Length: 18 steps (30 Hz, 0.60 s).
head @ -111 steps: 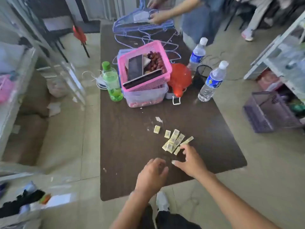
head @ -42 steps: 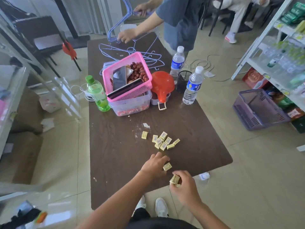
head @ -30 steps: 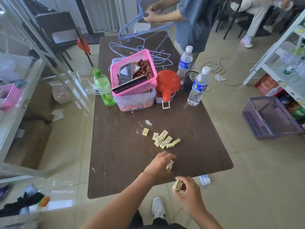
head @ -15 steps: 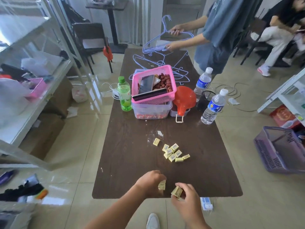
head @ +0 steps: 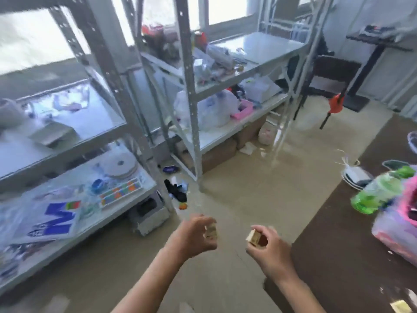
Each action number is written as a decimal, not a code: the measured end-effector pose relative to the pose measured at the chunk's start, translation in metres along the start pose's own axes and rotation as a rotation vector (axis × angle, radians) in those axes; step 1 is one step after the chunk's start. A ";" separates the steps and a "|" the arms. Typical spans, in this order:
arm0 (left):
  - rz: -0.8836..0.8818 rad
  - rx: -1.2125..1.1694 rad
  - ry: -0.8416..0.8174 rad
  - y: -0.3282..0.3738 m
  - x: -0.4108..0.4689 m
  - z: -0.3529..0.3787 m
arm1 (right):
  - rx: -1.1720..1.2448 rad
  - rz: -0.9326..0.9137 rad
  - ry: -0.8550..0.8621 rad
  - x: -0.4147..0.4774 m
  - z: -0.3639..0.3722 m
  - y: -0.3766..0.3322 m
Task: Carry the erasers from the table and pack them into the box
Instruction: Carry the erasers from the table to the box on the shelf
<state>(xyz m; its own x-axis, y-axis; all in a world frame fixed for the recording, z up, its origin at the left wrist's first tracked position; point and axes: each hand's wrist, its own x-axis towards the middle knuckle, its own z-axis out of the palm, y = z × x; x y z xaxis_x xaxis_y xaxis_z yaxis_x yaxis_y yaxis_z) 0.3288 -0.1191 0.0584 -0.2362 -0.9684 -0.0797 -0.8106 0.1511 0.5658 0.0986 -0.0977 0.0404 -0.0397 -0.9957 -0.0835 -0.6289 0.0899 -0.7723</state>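
My left hand (head: 194, 238) is closed around small yellow erasers (head: 211, 231), held over the tiled floor. My right hand (head: 268, 247) grips another yellow eraser (head: 253, 237) beside the table's left edge. One more eraser (head: 399, 306) lies on the brown table (head: 334, 256) at the bottom right corner. A small open cardboard box (head: 53, 135) sits on the left metal shelf, blurred. The rest of the erasers on the table are out of view.
Metal shelving racks (head: 191, 98) full of bags and clutter stand ahead and to the left. A grey crate (head: 149, 213) and scattered items lie on the floor. A green bottle (head: 381, 190) and pink basket (head: 408, 199) stand on the table at right.
The view has swung left, away from the table toward the shelves. Both hands have lifted off the table edge, each carrying erasers.
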 end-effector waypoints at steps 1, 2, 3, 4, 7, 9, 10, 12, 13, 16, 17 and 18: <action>-0.051 -0.015 0.077 -0.022 -0.005 -0.021 | 0.001 -0.060 -0.043 0.016 0.015 -0.026; -0.093 -0.024 0.144 -0.043 -0.011 -0.041 | 0.010 -0.117 -0.075 0.031 0.031 -0.051; -0.127 -0.025 0.192 -0.061 -0.017 -0.060 | 0.026 -0.165 -0.100 0.043 0.046 -0.076; -0.148 -0.023 0.220 -0.076 -0.024 -0.075 | 0.042 -0.209 -0.123 0.054 0.060 -0.100; -0.160 -0.031 0.278 -0.112 -0.040 -0.111 | 0.061 -0.356 -0.189 0.083 0.102 -0.172; -0.189 -0.017 0.302 -0.136 -0.043 -0.131 | 0.074 -0.446 -0.220 0.100 0.127 -0.216; -0.203 -0.008 0.314 -0.148 -0.042 -0.140 | 0.083 -0.478 -0.233 0.109 0.138 -0.235; -0.227 0.000 0.339 -0.172 -0.039 -0.160 | 0.088 -0.527 -0.258 0.126 0.160 -0.267; -0.241 -0.001 0.355 -0.183 -0.036 -0.170 | 0.086 -0.548 -0.273 0.134 0.171 -0.280; -0.284 -0.007 0.398 -0.217 -0.022 -0.200 | 0.095 -0.593 -0.351 0.163 0.203 -0.308; -0.296 -0.025 0.415 -0.230 -0.017 -0.210 | 0.082 -0.604 -0.380 0.173 0.216 -0.316; -0.314 -0.038 0.429 -0.243 -0.011 -0.221 | 0.068 -0.613 -0.409 0.184 0.230 -0.324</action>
<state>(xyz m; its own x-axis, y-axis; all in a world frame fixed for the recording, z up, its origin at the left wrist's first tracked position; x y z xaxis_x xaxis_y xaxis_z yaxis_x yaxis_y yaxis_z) 0.6465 -0.1888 0.1033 0.2614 -0.9611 0.0887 -0.7854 -0.1584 0.5984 0.4737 -0.3047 0.1305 0.6042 -0.7810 0.1579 -0.3950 -0.4657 -0.7919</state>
